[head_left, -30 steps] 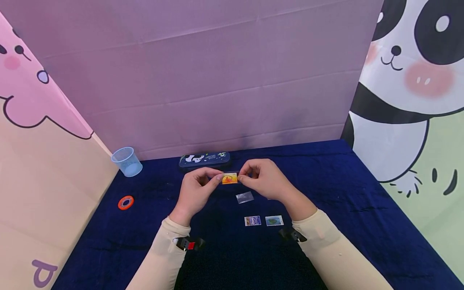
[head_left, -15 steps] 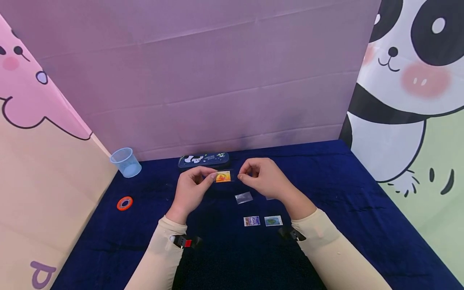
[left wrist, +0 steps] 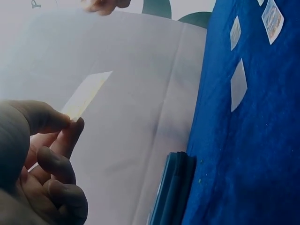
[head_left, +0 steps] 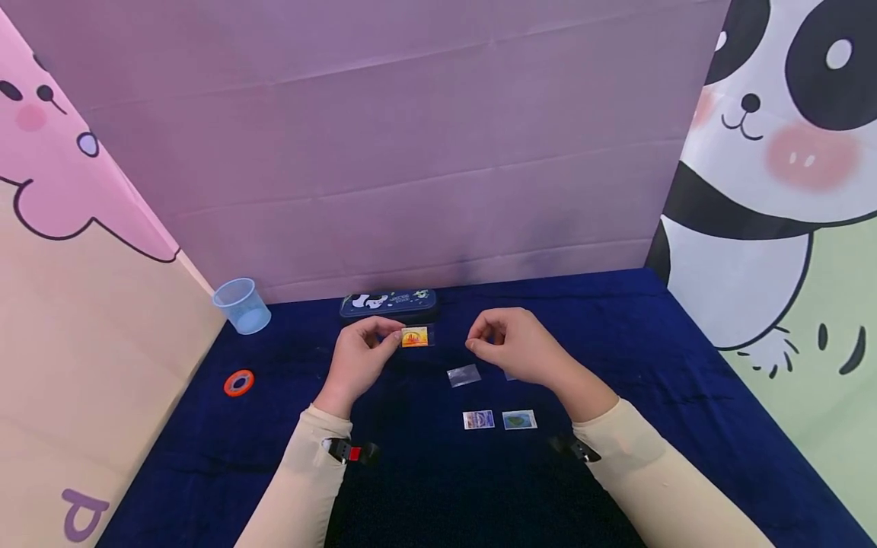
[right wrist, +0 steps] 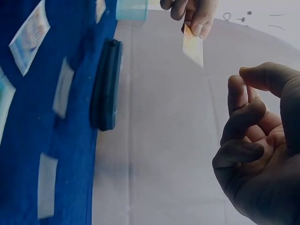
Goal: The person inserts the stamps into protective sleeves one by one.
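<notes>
My left hand (head_left: 358, 358) pinches a small yellow-orange stamp (head_left: 415, 336) by its left edge, between thumb and forefinger. A clear margin, like a little transparent sleeve, shows round the stamp's right side. In the left wrist view the stamp (left wrist: 86, 96) is raised above the blue cloth, seen at a slant. Off to the right is my right hand (head_left: 517, 346), thumb and forefinger tips together, the other fingers curled; nothing shows between them. A clear sleeve (head_left: 464, 375) lies below the hands, and another lies partly behind my right hand. Nearer me are a purple stamp (head_left: 478, 419) and a green-blue stamp (head_left: 519, 419).
A dark blue pencil case (head_left: 388, 307) with a panda print lies at the back of the cloth-covered table (head_left: 637, 342), against the curtain. To its left stands a translucent blue cup (head_left: 243, 306). An orange ring (head_left: 229, 388) lies at the left.
My right hand has let go of the stamp's right edge and drawn away to the right. My left hand has shifted a little left, still holding the stamp.
</notes>
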Demonstrator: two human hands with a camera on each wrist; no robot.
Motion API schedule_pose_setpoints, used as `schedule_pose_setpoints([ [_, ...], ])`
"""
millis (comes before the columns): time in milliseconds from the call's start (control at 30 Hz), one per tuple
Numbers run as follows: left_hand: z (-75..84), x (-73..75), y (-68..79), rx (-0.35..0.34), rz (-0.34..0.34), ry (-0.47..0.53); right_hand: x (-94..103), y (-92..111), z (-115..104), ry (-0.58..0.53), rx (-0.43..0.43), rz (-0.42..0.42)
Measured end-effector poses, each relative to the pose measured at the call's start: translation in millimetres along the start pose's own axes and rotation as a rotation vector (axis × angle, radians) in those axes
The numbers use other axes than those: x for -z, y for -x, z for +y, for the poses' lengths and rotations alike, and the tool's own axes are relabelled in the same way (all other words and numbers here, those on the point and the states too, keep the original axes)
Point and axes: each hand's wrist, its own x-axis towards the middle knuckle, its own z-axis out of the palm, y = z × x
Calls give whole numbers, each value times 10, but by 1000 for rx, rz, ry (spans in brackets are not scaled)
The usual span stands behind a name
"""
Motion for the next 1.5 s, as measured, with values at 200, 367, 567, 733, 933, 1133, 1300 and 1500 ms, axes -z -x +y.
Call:
schedule_pose_setpoints([
  [200, -46, -9, -9, 55, 13, -38, 29, 116, 123, 4, -17, -28],
  [367, -90, -21, -6, 103, 13, -56, -19, 197, 234, -18, -8, -49],
  [567, -171, -49, -13, 156, -5, -80, -86, 245, 309, -7, 0, -85],
  [733, -255, -79, -32, 191, -26, -97, -137, 250, 342, 10, -6, -109],
  [933, -346, -113, -44, 214, -42, -123, -212, 257, 376, 10, -15, -171],
  [1133, -438, -130, -46, 255, -58, -117, -250, 267, 398, 35, -52, -210],
  [1300, -518, -148, -41, 281, -79, -119, -280, 267, 460, 67, -61, -238],
  [1500, -603, -168, -34, 299, -106, -135, -312, 253, 506, 93, -60, -264],
])
